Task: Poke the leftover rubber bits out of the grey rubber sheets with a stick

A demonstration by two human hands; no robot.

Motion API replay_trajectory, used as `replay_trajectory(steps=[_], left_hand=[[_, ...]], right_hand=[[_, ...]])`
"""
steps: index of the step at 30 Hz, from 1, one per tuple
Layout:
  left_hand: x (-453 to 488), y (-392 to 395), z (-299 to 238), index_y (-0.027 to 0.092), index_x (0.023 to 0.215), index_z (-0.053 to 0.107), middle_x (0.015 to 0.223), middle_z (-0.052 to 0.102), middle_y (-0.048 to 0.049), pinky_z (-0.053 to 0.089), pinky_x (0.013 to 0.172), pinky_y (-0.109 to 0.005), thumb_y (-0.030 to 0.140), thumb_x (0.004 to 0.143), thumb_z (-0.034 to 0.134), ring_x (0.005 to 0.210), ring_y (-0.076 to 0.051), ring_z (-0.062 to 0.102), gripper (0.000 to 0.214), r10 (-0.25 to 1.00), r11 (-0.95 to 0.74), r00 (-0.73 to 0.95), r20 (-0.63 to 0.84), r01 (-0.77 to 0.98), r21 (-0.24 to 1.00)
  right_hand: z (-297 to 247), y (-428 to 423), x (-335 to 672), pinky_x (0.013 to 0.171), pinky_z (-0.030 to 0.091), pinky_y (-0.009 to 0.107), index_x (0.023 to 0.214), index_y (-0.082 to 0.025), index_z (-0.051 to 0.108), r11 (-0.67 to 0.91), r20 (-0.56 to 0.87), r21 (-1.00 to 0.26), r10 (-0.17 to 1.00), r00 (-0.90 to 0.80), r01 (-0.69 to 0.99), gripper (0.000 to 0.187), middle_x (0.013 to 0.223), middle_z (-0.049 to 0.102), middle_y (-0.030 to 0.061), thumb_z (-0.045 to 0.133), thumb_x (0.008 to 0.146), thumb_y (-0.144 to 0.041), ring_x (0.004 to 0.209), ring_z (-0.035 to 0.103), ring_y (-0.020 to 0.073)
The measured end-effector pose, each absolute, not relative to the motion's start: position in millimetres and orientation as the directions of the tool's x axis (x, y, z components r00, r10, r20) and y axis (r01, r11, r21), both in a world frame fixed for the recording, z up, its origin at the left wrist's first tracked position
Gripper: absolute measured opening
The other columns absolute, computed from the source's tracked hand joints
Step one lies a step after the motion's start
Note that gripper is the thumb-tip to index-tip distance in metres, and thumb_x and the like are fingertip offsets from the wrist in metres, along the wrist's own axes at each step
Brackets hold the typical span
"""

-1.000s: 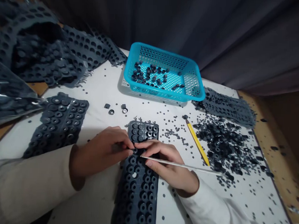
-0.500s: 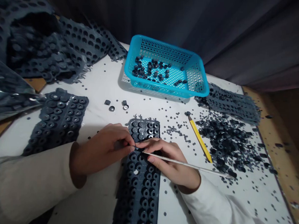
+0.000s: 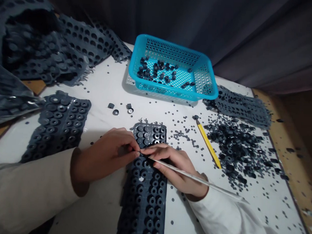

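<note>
My left hand comes in from the left, its thumb and forefinger pinched on a small bit of the dark grey rubber sheet. That sheet lies lengthwise under both hands, moulded with rows of rings. The fingertips of my right hand nearly meet the left ones. It is shut on a thin white stick, whose tip is hidden near the pinch and whose tail reaches out to the lower right. Both my sleeves are white.
A blue plastic basket holds dark rubber rings. To the right lie a yellow pencil and a heap of loose rubber pieces. Another rubber sheet lies left, punched sheets pile behind it, and small discs scatter over the white table.
The tail of the white stick has swung downward at the right. My hands stay pinched together at the sheet, and the whole scene has shifted slightly in view.
</note>
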State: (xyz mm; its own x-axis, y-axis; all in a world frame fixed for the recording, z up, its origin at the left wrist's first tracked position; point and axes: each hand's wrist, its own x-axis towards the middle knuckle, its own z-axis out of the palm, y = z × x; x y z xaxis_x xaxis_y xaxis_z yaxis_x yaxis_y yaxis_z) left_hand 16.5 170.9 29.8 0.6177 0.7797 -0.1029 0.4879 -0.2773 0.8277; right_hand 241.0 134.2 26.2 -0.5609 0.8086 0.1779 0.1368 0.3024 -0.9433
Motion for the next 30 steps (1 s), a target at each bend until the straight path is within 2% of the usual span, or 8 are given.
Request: replay_trajectory(steps=[8, 13, 18, 23, 27, 30], left_hand=[[14.6, 169.8, 28.8, 0.020, 0.075, 0.061, 0.072, 0.058, 0.0029, 0.038, 0.072, -0.028, 0.026, 0.084, 0.055, 0.073, -0.014, 0.052, 0.012, 0.778, -0.290, 0.622, -0.091, 0.483, 0.826], [15.0, 170.3, 28.7, 0.021, 0.075, 0.062, 0.072, 0.059, 0.0022, 0.040, 0.073, -0.028, 0.024, 0.083, 0.056, 0.073, -0.015, 0.053, 0.010, 0.776, -0.294, 0.625, -0.086, 0.479, 0.827], [16.5, 170.5, 28.0, 0.021, 0.075, 0.062, 0.072, 0.059, 0.0020, 0.041, 0.072, -0.028, 0.023, 0.082, 0.057, 0.072, -0.015, 0.054, 0.009, 0.784, -0.313, 0.618, -0.062, 0.478, 0.821], [14.0, 168.0, 30.6, 0.020, 0.081, 0.056, 0.078, 0.057, 0.0006, 0.041, 0.072, -0.029, 0.017, 0.077, 0.054, 0.077, -0.016, 0.052, 0.005, 0.784, -0.384, 0.621, -0.002, 0.487, 0.784], [12.8, 166.2, 28.4, 0.021, 0.093, 0.055, 0.085, 0.055, -0.0013, 0.042, 0.074, -0.030, 0.016, 0.077, 0.056, 0.082, -0.018, 0.051, 0.017, 0.766, -0.425, 0.639, 0.072, 0.418, 0.803], [14.5, 165.5, 23.9, 0.022, 0.096, 0.060, 0.087, 0.055, -0.0024, 0.041, 0.076, -0.032, 0.023, 0.082, 0.058, 0.086, -0.020, 0.051, 0.014, 0.750, -0.471, 0.654, 0.098, 0.425, 0.773]], right_hand=[[26.9, 132.5, 237.6, 0.089, 0.052, 0.032, 0.102, -0.021, 0.051, 0.417, 0.230, -0.880, 0.792, -0.565, 0.227, 0.012, 0.115, 0.066, 0.0104, 0.049, 0.093, -0.015, 0.110, 0.060, 0.0159], [23.2, 131.2, 234.3, 0.088, 0.052, 0.034, 0.100, -0.022, 0.053, 0.431, 0.243, -0.859, 0.818, -0.522, 0.276, 0.009, 0.113, 0.066, 0.0110, 0.048, 0.093, -0.018, 0.107, 0.061, 0.0173], [24.8, 128.6, 235.3, 0.092, 0.050, 0.035, 0.099, -0.021, 0.055, 0.315, 0.191, -0.912, 0.893, -0.408, 0.262, 0.009, 0.115, 0.067, 0.0101, 0.051, 0.092, -0.017, 0.109, 0.061, 0.0180], [28.7, 125.8, 240.9, 0.090, 0.051, 0.038, 0.098, -0.021, 0.056, 0.117, 0.082, -0.987, 0.955, -0.286, 0.108, 0.007, 0.113, 0.067, 0.0096, 0.052, 0.092, -0.022, 0.108, 0.063, 0.0200], [28.2, 125.6, 243.6, 0.093, 0.049, 0.040, 0.097, -0.021, 0.057, 0.090, 0.062, -0.992, 0.955, -0.291, 0.084, 0.007, 0.116, 0.066, 0.0100, 0.054, 0.091, -0.025, 0.111, 0.061, 0.0212], [27.8, 126.5, 243.3, 0.091, 0.050, 0.038, 0.096, -0.020, 0.058, 0.090, 0.057, -0.991, 0.952, -0.301, 0.097, 0.007, 0.114, 0.066, 0.0099, 0.054, 0.091, -0.025, 0.108, 0.062, 0.0203]])
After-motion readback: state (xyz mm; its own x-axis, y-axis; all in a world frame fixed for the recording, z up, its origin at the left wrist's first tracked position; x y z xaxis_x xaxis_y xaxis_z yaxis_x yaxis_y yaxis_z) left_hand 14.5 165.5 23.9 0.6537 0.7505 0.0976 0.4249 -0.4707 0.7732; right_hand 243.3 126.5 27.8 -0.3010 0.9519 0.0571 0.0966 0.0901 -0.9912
